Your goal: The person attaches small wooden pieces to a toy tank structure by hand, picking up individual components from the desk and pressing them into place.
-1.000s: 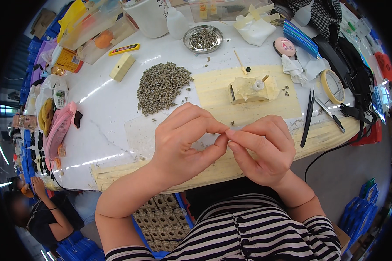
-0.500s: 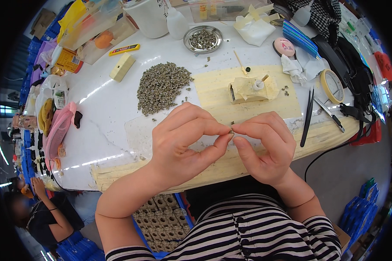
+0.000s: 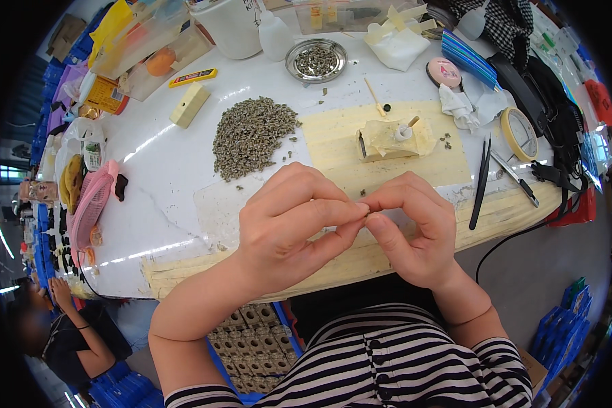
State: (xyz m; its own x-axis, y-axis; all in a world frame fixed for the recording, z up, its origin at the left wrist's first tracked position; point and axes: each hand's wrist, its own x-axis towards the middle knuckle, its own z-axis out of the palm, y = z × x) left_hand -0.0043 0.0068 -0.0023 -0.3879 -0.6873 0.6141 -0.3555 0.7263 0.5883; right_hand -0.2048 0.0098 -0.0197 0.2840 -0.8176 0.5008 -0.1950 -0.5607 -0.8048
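Small part: a tiny piece (image 3: 366, 212), too small to make out, pinched at the centre of the frame, above the table's near edge.
Left hand (image 3: 289, 228): grip closed on the piece between thumb and forefinger.
Right hand (image 3: 415, 228): fingertips closed on the same piece, touching the left hand.
Table (image 3: 163, 170): white, round.
Pile: small grey-green parts (image 3: 251, 132), upper centre.
Metal dish (image 3: 315, 60): top centre, holding similar parts.
Tweezers (image 3: 481, 182): black, at right.

Black-and-white striped top (image 3: 394, 364), bare forearms

Pile of small parts (image 3: 251, 134) left of mat (image 3: 387, 146); dish (image 3: 315, 60) behind.
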